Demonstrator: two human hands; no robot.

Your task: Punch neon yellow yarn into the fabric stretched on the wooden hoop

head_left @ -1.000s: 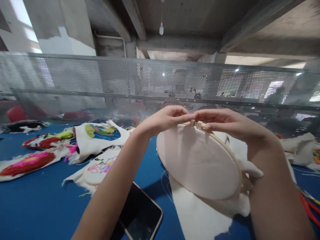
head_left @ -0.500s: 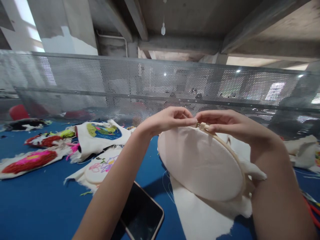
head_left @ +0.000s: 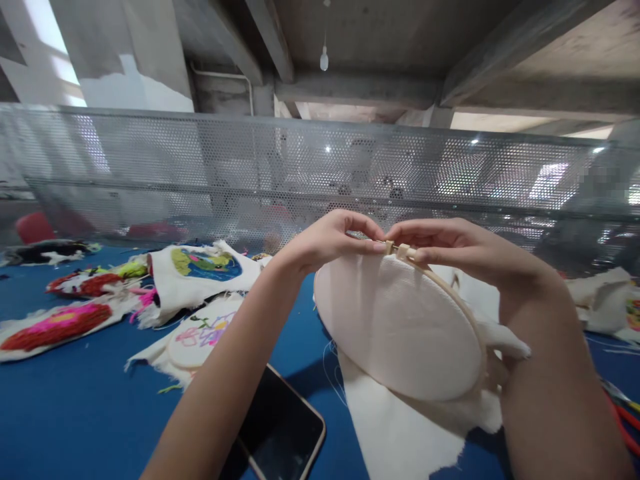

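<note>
A wooden embroidery hoop (head_left: pixel 474 319) with plain white cloth (head_left: pixel 400 327) stretched across it stands tilted on the blue table. Loose cloth hangs out below and behind its rim. At the top of the hoop is its screw clamp (head_left: pixel 403 251), with two small wooden blocks and a metal screw. My left hand (head_left: pixel 345 235) is closed, pinching the left end of the screw between thumb and fingers. My right hand (head_left: pixel 450 243) grips the hoop's rim just right of the blocks, thumb in front and fingers over the top.
A phone (head_left: pixel 285 427) lies below my left forearm. Embroidered pieces (head_left: pixel 205 263) and a hooped flower embroidery (head_left: pixel 200 337) are on the left of the blue table (head_left: pixel 65 407). Red-handled scissors (head_left: pixel 625 423) sit at the right edge. A perforated metal screen (head_left: pixel 300 167) stands behind.
My left fingers have shifted slightly left along the screw, and more of the clamp's left block shows. The hoop stays nearly in place; the view has moved a little.
</note>
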